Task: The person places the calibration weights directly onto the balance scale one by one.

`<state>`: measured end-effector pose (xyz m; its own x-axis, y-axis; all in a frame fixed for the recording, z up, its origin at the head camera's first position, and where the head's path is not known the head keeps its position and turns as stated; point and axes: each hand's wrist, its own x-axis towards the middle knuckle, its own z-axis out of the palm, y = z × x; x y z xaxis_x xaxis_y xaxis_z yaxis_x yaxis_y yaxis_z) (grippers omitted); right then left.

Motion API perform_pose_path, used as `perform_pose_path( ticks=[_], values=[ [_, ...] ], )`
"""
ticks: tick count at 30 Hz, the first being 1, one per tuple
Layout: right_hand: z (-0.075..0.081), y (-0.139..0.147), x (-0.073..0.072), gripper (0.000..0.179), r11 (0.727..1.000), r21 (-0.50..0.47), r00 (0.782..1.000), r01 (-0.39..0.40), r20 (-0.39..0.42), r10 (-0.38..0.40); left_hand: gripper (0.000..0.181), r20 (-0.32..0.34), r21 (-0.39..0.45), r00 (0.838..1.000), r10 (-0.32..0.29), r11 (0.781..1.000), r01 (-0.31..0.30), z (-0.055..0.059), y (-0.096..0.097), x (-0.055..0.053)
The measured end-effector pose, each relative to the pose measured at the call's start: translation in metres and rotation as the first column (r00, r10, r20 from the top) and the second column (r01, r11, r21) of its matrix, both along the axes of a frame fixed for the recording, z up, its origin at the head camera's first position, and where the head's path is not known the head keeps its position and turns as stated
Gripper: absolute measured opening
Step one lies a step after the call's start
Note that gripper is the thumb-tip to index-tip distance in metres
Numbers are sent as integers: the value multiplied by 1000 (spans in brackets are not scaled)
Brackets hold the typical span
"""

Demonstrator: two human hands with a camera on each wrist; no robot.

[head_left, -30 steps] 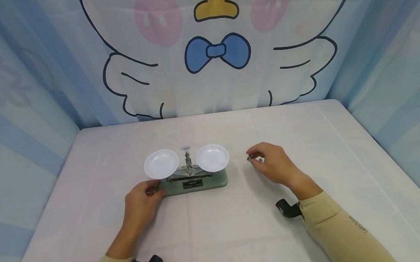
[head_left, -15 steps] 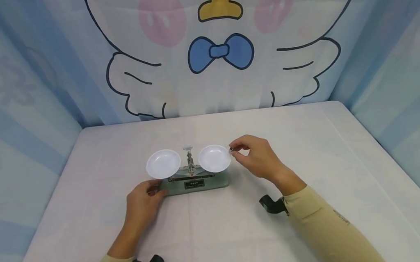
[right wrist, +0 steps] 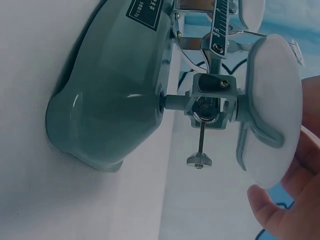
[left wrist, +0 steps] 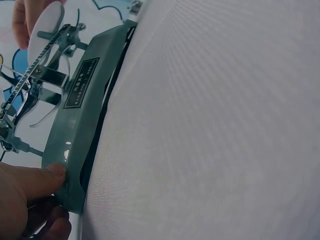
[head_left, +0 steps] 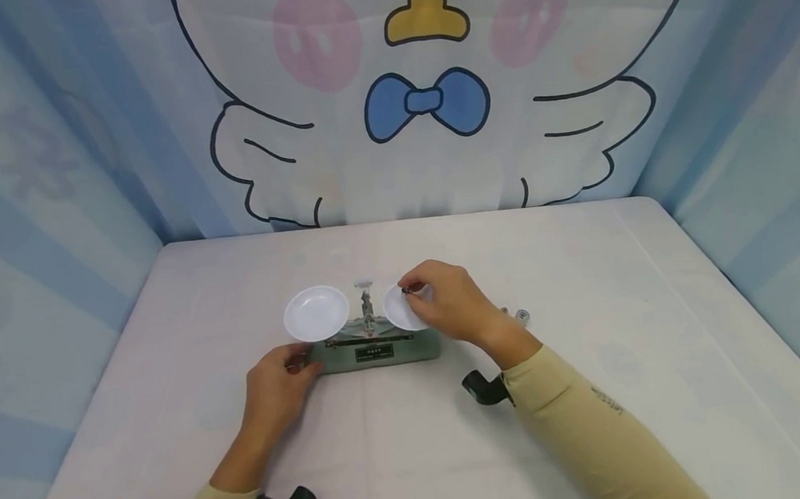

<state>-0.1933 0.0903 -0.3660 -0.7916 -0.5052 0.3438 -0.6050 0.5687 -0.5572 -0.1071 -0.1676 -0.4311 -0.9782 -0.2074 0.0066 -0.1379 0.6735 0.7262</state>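
A green balance scale [head_left: 380, 353] with two white pans stands on the table. My left hand [head_left: 275, 388] holds the left end of its base; in the left wrist view the thumb lies on top of the green housing [left wrist: 75, 135]. The left pan [head_left: 316, 313] has nothing on it. Over the right pan [head_left: 396, 313] is my right hand [head_left: 449, 300], pinching a small shiny metal weight [head_left: 406, 290] between thumb and fingertips. From the right wrist, the pan [right wrist: 275, 110] hides the weight and part of that hand [right wrist: 300, 195].
Two small metal weights [head_left: 522, 317] lie on the white tabletop [head_left: 627, 357], right of the scale and just behind my right forearm. A thin adjusting screw with a knurled nut [right wrist: 199, 160] sticks out at the scale's right end. Printed curtains [head_left: 429, 169] enclose the table's back and sides.
My right hand has carried the weight leftward from the table right of the scale to over the right pan. The left hand keeps its hold on the base. The view shifts slightly.
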Motion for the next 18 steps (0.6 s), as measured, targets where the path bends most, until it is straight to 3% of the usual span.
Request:
perform_pose_path(
  ticks=[18],
  values=[
    [-1, -10, -1, 16, 994, 108, 997, -24, -65, 31, 37, -11, 4, 1000, -5, 1000, 6, 0, -1, 0]
  ],
)
